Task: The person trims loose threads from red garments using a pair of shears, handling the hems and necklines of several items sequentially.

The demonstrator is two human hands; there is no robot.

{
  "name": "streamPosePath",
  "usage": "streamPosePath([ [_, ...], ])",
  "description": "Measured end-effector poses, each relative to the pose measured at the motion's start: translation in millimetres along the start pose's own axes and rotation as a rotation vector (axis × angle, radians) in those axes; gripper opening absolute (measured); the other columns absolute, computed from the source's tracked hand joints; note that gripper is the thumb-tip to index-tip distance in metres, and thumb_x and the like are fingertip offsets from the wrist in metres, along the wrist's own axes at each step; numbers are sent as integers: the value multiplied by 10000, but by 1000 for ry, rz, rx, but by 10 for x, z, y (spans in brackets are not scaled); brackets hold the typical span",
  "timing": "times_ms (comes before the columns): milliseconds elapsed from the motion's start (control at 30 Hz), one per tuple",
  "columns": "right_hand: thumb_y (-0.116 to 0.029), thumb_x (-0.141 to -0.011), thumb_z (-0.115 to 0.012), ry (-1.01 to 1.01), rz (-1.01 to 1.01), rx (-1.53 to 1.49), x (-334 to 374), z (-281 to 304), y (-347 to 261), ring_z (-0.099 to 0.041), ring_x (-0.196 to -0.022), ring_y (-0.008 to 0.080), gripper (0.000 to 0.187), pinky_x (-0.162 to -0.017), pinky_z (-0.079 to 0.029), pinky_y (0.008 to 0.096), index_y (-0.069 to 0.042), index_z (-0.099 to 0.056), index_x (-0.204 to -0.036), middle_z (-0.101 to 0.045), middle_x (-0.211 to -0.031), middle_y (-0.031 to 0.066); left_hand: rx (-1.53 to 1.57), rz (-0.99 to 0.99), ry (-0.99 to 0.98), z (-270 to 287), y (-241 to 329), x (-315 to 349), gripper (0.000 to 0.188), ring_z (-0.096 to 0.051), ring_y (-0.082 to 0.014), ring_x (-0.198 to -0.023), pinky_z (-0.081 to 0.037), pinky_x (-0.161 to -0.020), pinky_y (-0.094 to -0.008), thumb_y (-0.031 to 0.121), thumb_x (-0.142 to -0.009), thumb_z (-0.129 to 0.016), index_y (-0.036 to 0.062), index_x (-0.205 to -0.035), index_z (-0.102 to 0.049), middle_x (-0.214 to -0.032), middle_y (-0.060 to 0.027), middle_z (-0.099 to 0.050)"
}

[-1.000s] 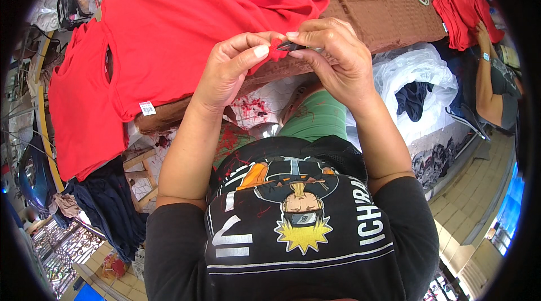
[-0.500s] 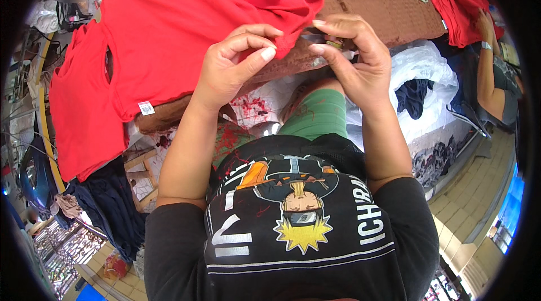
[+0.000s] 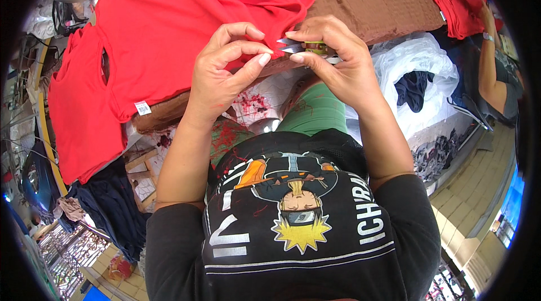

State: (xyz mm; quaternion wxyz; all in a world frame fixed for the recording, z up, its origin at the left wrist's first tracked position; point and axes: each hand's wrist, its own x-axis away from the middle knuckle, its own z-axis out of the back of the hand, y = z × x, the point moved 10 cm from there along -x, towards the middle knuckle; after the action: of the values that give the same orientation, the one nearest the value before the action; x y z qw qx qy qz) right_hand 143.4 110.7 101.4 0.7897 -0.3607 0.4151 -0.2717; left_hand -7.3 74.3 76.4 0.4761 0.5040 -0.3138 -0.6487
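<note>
My left hand [image 3: 228, 67] is closed in a pinch at the near edge of a red garment [image 3: 169, 30]. What lies between its thumb and index finger is too small to make out. My right hand [image 3: 344, 56] grips small thread snips [image 3: 294, 48] with pointed metal blades and a yellow-green part at the handle. The blades are parted and point left at the garment's edge, close to the left fingertips. A white label [image 3: 142, 108] sits at the garment's lower left.
The red garment lies over a brown textured cloth [image 3: 360, 2]. Another red garment [image 3: 84, 115] hangs at left above dark cloth [image 3: 110, 205]. A white plastic bag [image 3: 406, 67] with navy fabric stands at right. Another person's arm [image 3: 489, 70] reaches red garments [image 3: 451, 2] at far right.
My right hand has moved left, bringing the snips' blades into view beside my left fingertips. My left hand has shifted slightly left. The garment's near edge has shifted slightly left.
</note>
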Motion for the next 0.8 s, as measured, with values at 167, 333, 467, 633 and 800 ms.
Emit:
streamPosePath([
  [167,-19,-743,-727,62,36,27,3,123,115,-609,-848,156,258,-724,-494,266,-43,-659,-991,-625,-934,62,-563,-120,-333,-134,250,16,296,-528,-262,-1122,-400,-962,-363,70,-742,-715,70,-1036,-686,-1180,-121,-562],
  [333,-65,-764,-746,246,-152,-308,50,365,270,-594,-890,80,357,-778,-481,227,-35,-606,-1091,-640,-964,32,-611,-123,-257,-18,823,-78,351,-364,-371,-1321,-291,-1059,-477,124,-825,-641,130,-1176,-645,-1342,-167,-485],
  [467,-187,-663,-826,-180,-9,-155,65,-175,-247,-493,-607,83,775,-572,-406,223,-37,-470,-1335,-557,-760,12,-1089,-136,18,-70,737,-335,485,-361,-336,-1301,-278,-1050,-468,189,-867,-603,87,-1320,-465,-1368,-169,-421],
  [633,-164,-698,-786,-861,103,-98,515,-697,-461,-656,-664,165,318,-548,-466,282,-100,-702,-998,-695,-797,80,-961,-171,161,35,579,-487,677,-185,-402,-1367,-188,-1085,-505,155,-808,-644,105,-1416,-352,-1475,-189,-235],
  [800,-131,-817,-677,-357,-197,-85,223,-108,41,-656,-631,214,119,-569,-509,322,-64,-701,-913,-680,-780,106,-900,-220,167,0,639,-474,377,-366,-339,-1293,-302,-1033,-479,62,-785,-610,57,-1162,-600,-1355,-184,-449],
])
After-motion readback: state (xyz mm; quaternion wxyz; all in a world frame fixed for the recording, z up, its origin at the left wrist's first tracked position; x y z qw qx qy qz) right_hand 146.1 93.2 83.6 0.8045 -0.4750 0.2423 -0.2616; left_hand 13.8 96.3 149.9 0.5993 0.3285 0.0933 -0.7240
